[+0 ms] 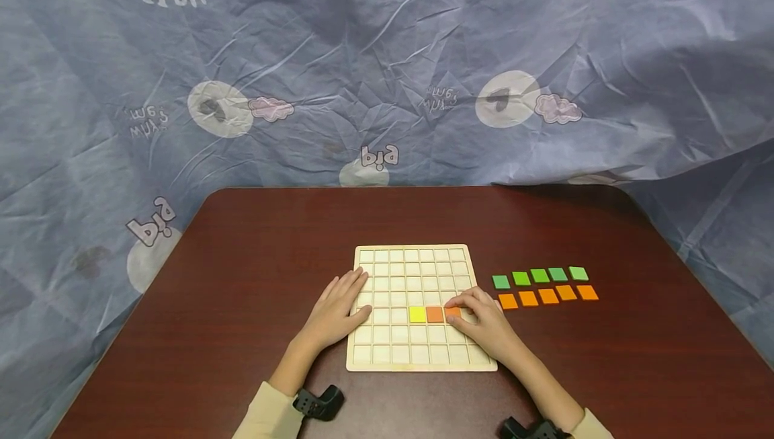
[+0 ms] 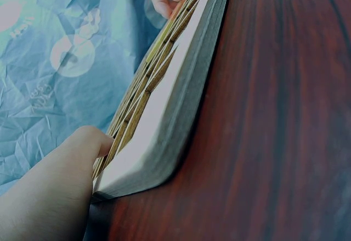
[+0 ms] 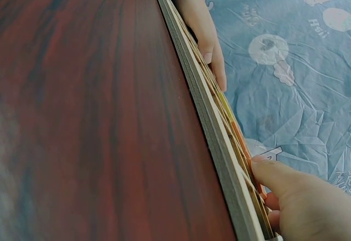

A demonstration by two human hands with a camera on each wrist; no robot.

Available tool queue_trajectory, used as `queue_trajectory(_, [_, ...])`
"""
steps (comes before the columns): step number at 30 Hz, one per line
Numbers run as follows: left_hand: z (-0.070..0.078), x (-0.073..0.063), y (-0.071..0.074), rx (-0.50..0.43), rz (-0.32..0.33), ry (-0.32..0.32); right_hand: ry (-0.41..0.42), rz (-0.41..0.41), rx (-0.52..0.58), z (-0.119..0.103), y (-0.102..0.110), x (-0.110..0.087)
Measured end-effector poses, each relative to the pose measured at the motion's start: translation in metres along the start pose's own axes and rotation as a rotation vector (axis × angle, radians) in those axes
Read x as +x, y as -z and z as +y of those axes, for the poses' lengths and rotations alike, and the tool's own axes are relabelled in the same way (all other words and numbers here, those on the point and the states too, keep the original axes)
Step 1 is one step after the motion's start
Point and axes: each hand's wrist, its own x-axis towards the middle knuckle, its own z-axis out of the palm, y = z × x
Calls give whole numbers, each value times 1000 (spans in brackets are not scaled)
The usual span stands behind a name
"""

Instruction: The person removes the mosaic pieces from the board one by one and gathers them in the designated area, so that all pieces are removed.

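A pale wooden grid board [image 1: 421, 366] lies on the table, its square cells edged by raised ribs. My left hand [image 1: 334, 311] rests on its left edge with fingers extended. In one row sit a yellow tile [image 1: 417, 314] and a darker orange tile [image 1: 435, 314]. Just right of these, my right hand [image 1: 484, 321] pinches an orange tile [image 1: 452, 311] between thumb and fingers, at a cell of that same row. The fingers partly cover this tile. In the right wrist view, the thumb [image 3: 274, 175] meets the board's surface beside the orange edge.
Right of the board lie two rows of loose tiles: several green tiles [image 1: 540, 275] behind, several orange tiles [image 1: 548, 296] in front. The dark red-brown table [image 1: 272, 237] extends around the board. A blue patterned cloth [image 1: 387, 76] hangs behind it. Each wrist wears a black device [image 1: 318, 403].
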Motion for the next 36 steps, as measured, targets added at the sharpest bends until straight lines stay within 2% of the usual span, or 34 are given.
queue_trajectory(25, [-2, 0, -1, 5, -9, 8, 29, -9, 4, -3, 0, 0])
queue_trajectory(29, [-2, 1, 0, 1, -10, 7, 2, -22, 23, -6, 3, 2])
queue_trajectory(36, [-2, 1, 0, 0, -7, 0, -90, -73, 141, -11, 14, 5])
